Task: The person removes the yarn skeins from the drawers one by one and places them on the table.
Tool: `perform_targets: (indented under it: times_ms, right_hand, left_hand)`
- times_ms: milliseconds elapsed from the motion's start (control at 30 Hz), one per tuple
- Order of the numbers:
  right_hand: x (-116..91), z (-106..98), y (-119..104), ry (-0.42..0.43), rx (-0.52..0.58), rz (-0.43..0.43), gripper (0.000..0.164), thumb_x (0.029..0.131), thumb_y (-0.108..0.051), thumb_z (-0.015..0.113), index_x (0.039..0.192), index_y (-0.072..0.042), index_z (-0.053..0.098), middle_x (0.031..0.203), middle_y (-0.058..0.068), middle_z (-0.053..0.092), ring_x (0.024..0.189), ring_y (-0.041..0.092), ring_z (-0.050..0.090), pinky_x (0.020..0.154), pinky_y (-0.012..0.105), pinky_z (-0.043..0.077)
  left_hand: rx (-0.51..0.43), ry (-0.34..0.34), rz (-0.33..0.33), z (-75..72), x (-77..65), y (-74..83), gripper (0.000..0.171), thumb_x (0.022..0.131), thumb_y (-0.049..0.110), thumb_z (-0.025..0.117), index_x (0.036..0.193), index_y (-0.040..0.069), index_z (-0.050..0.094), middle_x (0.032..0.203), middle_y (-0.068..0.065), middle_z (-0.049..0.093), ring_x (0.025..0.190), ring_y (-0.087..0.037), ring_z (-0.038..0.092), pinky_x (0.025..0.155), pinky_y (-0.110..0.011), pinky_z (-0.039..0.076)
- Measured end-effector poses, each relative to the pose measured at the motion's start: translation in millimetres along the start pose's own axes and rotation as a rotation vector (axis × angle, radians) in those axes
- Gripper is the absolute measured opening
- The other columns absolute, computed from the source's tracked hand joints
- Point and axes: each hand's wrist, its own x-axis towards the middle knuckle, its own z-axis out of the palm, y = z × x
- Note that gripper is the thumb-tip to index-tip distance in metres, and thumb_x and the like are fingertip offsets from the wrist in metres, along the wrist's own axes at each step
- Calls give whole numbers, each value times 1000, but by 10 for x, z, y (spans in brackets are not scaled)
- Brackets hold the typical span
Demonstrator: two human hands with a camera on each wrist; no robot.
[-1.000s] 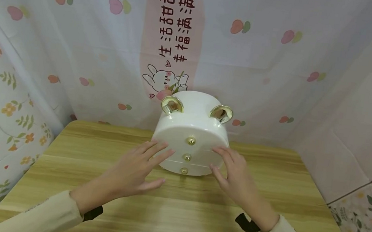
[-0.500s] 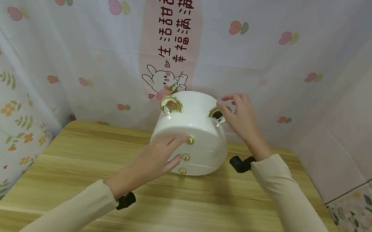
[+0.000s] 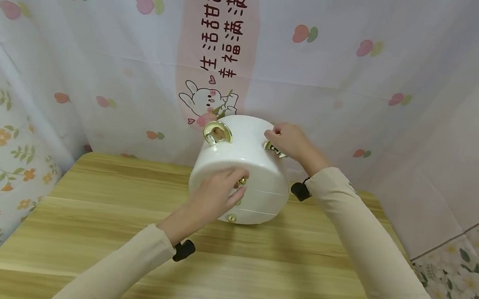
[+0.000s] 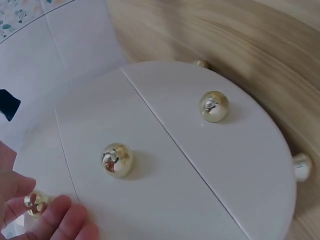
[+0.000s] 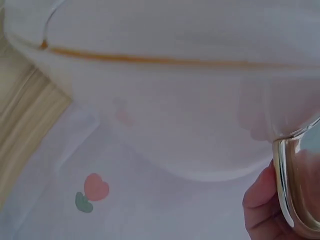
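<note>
A white rounded drawer box [image 3: 263, 191] with gold ears and gold knobs stands upright on the table. My left hand [image 3: 212, 193] pinches the top knob [image 4: 36, 204] between thumb and fingers. Below that are the middle knob [image 4: 117, 160] and the bottom knob [image 4: 214, 106]; the drawer seams look closed. My right hand [image 3: 291, 140] grips the right gold ear [image 5: 287, 185], its fingers behind the rim; the hand covers much of this ear in the head view. The left gold ear [image 3: 207, 131] is untouched.
The wood-grain table [image 3: 114, 234] spreads around the box. A white curtain [image 3: 318, 79] with printed fruit and red lettering hangs close behind it. Flowered cloth [image 3: 3, 157] is at the left, and a pale wall covering [image 3: 451, 159] at the right.
Both hands have left the sides of the box front. My right hand rose to the right ear and took hold of it; my left moved right to the top knob and pinched it.
</note>
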Motion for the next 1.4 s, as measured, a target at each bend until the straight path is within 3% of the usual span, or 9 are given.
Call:
perform_targets:
  times_ms: [267,500,1033,1400]
  right_hand:
    - [3,9,-4,8,54,3,29,89,-30,40,67,-12,42,70,3,40,67,18,39,58,27,32]
    - [-1,30,26,18,94,-4,29,90,-28,41,65,-13,41,67,2,39,64,17,38,57,27,32]
    - [18,57,32,70,172,-9,31,87,-28,44,60,-14,39,59,-2,35,58,15,34,52,25,27]
    - [18,51,38,69,138,-25,30,88,-27,42,61,-13,40,61,-1,37,61,16,36,53,26,29]
  left_hand:
    - [36,31,-55,43,43,55,8,90,16,60,96,13,55,73,3,56,61,-11,50,51,-24,40]
    - [58,67,-59,98,21,77,8,89,16,61,94,13,54,69,3,53,59,-10,47,48,-22,36]
    - [46,113,-97,131,5,91,8,89,17,61,95,14,55,70,2,56,62,-10,54,50,-22,40]
    - [17,115,-115,118,3,104,8,88,15,61,93,16,55,68,3,54,59,-10,51,49,-22,38]
